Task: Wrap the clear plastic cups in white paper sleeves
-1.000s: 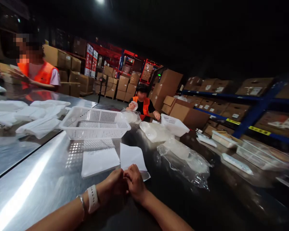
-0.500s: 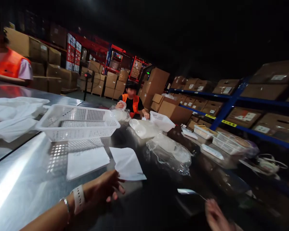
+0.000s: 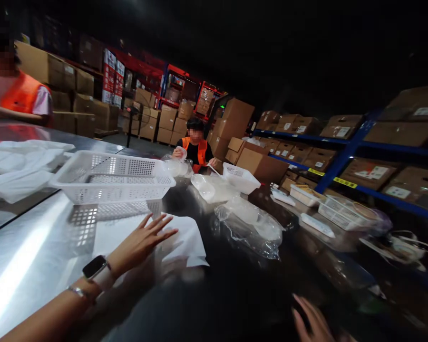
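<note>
My left hand (image 3: 140,242), with a watch on the wrist, reaches out flat with fingers spread over two white sheets (image 3: 185,240) lying on the shiny metal table (image 3: 28,247). It holds nothing. My right hand (image 3: 312,323) shows only partly at the bottom right edge, fingers extended over the dark table surface, with nothing visible in it. A white perforated plastic basket (image 3: 112,183) stands just beyond the sheets.
A crumpled clear plastic bag (image 3: 251,225) lies right of the sheets. White folded bags (image 3: 17,168) pile at the left. A second white basket (image 3: 240,178) stands farther back. Two people in orange vests work at the table. Blue shelving with cardboard boxes (image 3: 345,156) runs along the right.
My two hands were together at the sheets' near edge. They have parted: the left now lies spread over the sheets, the right has swung down to the bottom right.
</note>
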A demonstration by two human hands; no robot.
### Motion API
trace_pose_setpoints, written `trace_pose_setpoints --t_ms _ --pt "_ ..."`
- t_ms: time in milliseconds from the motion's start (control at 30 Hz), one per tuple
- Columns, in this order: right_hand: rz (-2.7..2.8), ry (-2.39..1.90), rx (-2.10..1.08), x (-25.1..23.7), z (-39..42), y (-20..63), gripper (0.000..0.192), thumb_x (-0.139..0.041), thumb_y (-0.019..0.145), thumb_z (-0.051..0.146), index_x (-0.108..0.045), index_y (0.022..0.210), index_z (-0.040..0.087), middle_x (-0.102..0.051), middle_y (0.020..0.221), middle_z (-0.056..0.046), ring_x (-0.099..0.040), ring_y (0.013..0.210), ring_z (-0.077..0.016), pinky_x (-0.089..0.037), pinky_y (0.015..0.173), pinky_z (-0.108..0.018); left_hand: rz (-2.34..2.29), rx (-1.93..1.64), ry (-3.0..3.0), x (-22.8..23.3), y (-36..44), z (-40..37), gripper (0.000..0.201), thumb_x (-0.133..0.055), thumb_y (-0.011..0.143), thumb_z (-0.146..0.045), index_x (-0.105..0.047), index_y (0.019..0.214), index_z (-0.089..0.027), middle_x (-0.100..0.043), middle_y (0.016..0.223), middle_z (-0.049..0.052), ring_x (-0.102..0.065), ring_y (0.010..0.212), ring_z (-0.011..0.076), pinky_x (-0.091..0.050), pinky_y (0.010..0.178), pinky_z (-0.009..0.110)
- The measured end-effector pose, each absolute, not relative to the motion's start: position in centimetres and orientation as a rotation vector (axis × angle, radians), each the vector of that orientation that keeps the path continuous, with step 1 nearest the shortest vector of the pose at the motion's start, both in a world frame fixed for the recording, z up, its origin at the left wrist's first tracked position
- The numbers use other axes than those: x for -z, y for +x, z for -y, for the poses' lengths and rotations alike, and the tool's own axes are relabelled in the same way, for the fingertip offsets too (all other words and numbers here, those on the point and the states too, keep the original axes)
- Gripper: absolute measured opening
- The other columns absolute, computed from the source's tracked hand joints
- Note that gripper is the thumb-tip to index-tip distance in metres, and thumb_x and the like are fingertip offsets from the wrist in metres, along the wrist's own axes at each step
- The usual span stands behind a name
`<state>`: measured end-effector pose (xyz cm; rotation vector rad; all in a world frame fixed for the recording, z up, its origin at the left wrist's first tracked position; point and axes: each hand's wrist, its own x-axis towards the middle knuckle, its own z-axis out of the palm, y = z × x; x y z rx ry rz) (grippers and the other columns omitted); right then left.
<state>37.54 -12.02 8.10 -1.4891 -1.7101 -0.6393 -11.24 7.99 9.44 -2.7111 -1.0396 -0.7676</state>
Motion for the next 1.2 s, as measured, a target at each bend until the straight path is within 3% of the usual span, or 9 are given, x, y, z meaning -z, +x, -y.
trace_pose_setpoints --t_ms 133,300,400,500,633,733,800,900,1200 --pt "2.236 -1.163 0.681 -8.7 2.6 29.7 0.036 -0.054 0.093 0.03 -0.058 0.129 0.028 -0.067 0.122 -0.008 -0.062 0.115 -0.0262 -0.053 0.092 -0.045 0.729 0.686 -2.838 -7.8 -9.4 -8.1 0.057 -0.049 0.086 -0.002 -0.057 0.134 -0.033 -0.043 0.153 0.004 -0.032 0.145 0.0278 -0.015 0.12 0.061" --pt "2.396 -0.792 0.728 -8.2 -2.6 20.1 0.024 -0.059 0.092 0.043 -0.065 0.1 0.021 -0.069 0.086 -0.005 -0.062 0.082 -0.02 -0.048 0.08 -0.038 0.795 0.56 -2.856 -8.4 -9.2 -8.4 0.084 -0.048 0.074 0.006 -0.035 0.149 -0.03 -0.038 0.156 0.006 -0.028 0.146 0.0273 -0.014 0.12 0.062" --pt "2.374 -0.785 0.847 -7.9 -2.7 17.9 0.011 -0.055 0.093 0.025 -0.064 0.098 0.02 -0.07 0.085 -0.004 -0.061 0.082 -0.0195 -0.043 0.08 -0.038 0.829 0.467 -2.918 -9.8 -9.1 -10.0 0.09 -0.053 0.068 0.005 -0.034 0.15 -0.028 -0.038 0.156 0.008 -0.031 0.145 0.0298 -0.018 0.119 0.061" --pt "2.39 -0.692 0.929 -8.1 -2.1 18.3 0.021 -0.047 0.094 0.01 -0.065 0.099 0.021 -0.07 0.083 -0.003 -0.063 0.084 -0.0178 -0.043 0.081 -0.037 0.795 0.402 -3.051 -11.1 -8.6 -11.6 0.074 -0.056 0.071 0.001 -0.049 0.141 -0.024 -0.054 0.144 0.01 -0.046 0.136 0.029 -0.027 0.116 0.053" --pt "2.383 -0.49 0.848 -8.0 -1.4 21.5 0.029 -0.048 0.091 0.009 -0.057 0.108 0.031 -0.068 0.112 -0.001 -0.062 0.107 -0.0169 -0.048 0.089 -0.036 0.858 0.425 -3.109 -11.3 -8.4 -12.1 0.047 -0.05 0.085 -0.007 -0.063 0.127 -0.023 -0.069 0.126 0.01 -0.061 0.12 0.025 -0.035 0.111 0.042" --pt "2.194 -0.709 0.658 -7.6 -2.0 23.8 0.053 -0.057 0.086 0.017 -0.038 0.133 0.031 -0.047 0.143 -0.011 -0.048 0.132 -0.0265 -0.049 0.097 -0.048 0.885 0.426 -3.093 -10.4 -8.9 -11.5 0.047 -0.047 0.085 -0.005 -0.063 0.126 -0.022 -0.066 0.129 0.01 -0.058 0.125 0.0253 -0.033 0.113 0.043" --pt "2.239 -0.802 0.58 -7.2 -3.2 24.3 0.068 -0.061 0.085 0.027 -0.028 0.144 0.022 -0.043 0.145 -0.019 -0.04 0.138 -0.0322 -0.047 0.1 -0.052 0.899 0.435 -3.075 -9.6 -9.3 -11.2 0.052 -0.047 0.082 -0.001 -0.062 0.128 -0.02 -0.064 0.133 0.012 -0.055 0.128 0.0254 -0.031 0.115 0.046" --pt "2.41 -0.664 0.596 -6.7 -5.6 23.2 0.074 -0.06 0.086 0.04 -0.026 0.148 0.017 -0.05 0.142 -0.02 -0.036 0.14 -0.0328 -0.04 0.106 -0.054 0.857 0.537 -2.999 -8.4 -9.8 -11.0 0.052 -0.048 0.082 -0.002 -0.06 0.13 -0.019 -0.063 0.133 0.013 -0.055 0.128 0.0245 -0.029 0.117 0.048" --pt "2.518 -0.402 0.588 -6.0 -7.3 19.1 0.067 -0.042 0.087 0.022 -0.025 0.15 0.008 -0.04 0.151 -0.021 -0.021 0.146 -0.0357 -0.026 0.113 -0.062 0.651 0.716 -2.73 -6.4 -9.6 -8.4 0.065 -0.057 0.082 -0.012 -0.046 0.142 -0.031 -0.052 0.146 0.01 -0.051 0.132 0.028 -0.019 0.119 0.061"
